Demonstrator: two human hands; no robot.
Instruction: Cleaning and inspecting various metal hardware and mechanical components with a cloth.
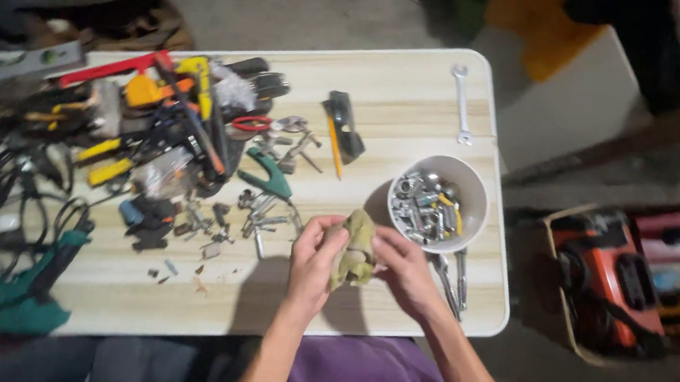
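both forearms reach forward over the table edge, wrists bent inward. the left hand (314,256) and right hand (405,267) face each other, fingers curled closed together.

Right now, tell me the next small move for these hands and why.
Probably reach the right hand to the white bowl for one metal piece. Both hands, the left hand too, grip only the yellowish cloth; no part shows in it, and the bowl of sockets sits just beside the right hand.

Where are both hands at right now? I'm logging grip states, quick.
Left hand: closed on the yellowish rag.
Right hand: closed on the same rag, from the other side.
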